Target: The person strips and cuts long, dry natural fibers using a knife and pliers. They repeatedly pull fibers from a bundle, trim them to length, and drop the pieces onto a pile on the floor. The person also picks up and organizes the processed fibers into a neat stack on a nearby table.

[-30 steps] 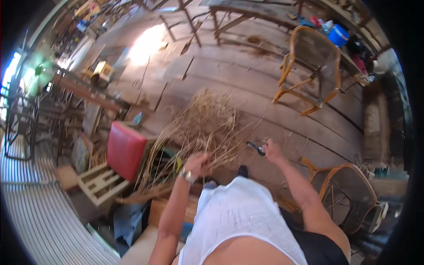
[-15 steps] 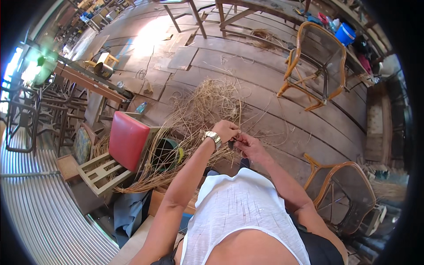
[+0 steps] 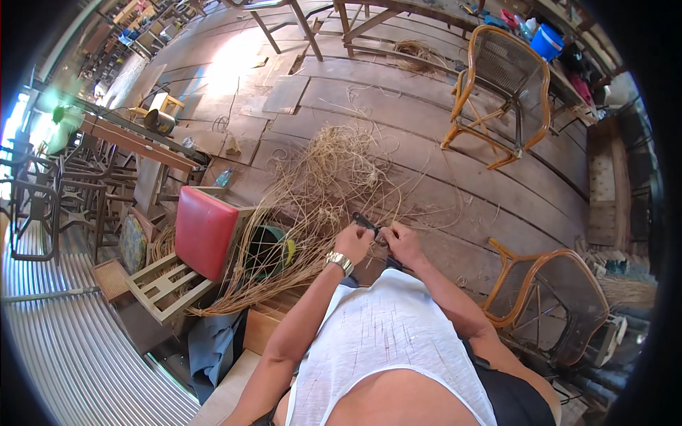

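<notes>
Our left hand (image 3: 354, 243) pinches a small dark tool (image 3: 363, 220) just to the near side of a loose heap of straw-coloured strands (image 3: 341, 160) on the plank floor (image 3: 419, 135), our right hand (image 3: 402, 243) curled in close at the tool's near end; whether it pinches the tool or a strand, we cannot tell. We judge the tool light and rigid, best gripped by that near end, and the strands dry, springy and easily snagged, best taken singly.

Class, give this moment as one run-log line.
left hand and right hand: hold small dark tool; beyond: tangled tan strands on brown plank floor; left: red-padded slatted chair
</notes>
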A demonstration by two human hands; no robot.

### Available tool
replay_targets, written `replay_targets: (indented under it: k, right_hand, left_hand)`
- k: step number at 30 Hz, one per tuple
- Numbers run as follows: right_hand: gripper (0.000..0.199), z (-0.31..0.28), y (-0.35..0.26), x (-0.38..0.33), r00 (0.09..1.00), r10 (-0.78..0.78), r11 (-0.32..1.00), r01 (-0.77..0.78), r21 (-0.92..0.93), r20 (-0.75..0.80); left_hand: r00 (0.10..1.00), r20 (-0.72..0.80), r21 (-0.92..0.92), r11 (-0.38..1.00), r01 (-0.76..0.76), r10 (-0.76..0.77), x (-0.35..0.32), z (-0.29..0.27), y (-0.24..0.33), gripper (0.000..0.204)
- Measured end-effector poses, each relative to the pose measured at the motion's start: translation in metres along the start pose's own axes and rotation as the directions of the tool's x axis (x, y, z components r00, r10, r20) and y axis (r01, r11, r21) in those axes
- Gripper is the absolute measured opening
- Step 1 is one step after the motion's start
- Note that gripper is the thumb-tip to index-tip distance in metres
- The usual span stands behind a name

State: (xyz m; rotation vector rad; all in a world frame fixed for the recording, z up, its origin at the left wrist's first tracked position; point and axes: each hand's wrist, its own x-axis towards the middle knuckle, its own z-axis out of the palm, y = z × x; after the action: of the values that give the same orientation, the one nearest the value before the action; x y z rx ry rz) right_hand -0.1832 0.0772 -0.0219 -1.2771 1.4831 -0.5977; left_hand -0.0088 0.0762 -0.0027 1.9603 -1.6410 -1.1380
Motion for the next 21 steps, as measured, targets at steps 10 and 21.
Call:
replay_targets:
  k: [10,21]
  right_hand:
    - [0.023,0.026,0.018,0.005,0.98,0.073,0.907,-0.142,0.397,0.184]
    - [0.027,0.03,0.017,0.008,0.985,0.143,0.955,-0.163,0.247,0.096]
  left_hand:
    - [0.993,0.114,-0.027,0.999,0.045,-0.042,-0.013,0.02,-0.016,0.034]
    - [0.987,0.155,-0.155,0.986,0.06,-0.035,-0.008,0.027,-0.038,0.043]
